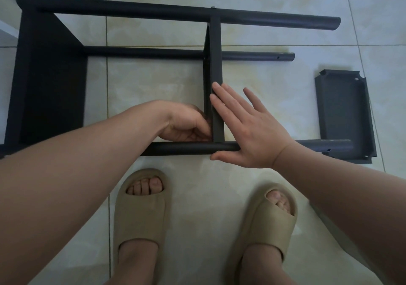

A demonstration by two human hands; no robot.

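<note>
Down on the pale tiled floor a dark metal rack frame lies on its side: three round tubes run left to right, joined at the left by a broad flat end panel and, further right, by a narrow cross shelf standing on edge (matte charcoal throughout, with small holes near the tube ends). The nearest tube passes just in front of the person's feet, in beige slippers.

Both hands meet where the cross shelf joins the nearest tube. The left hand sits inside that corner, fingers curled against the shelf's left face; whether it pinches anything there cannot be told. The right hand lies flat and spread, straight fingers against the shelf's right face, thumb under the tube. A loose shelf tray lies to the right, under the tube's end.
</note>
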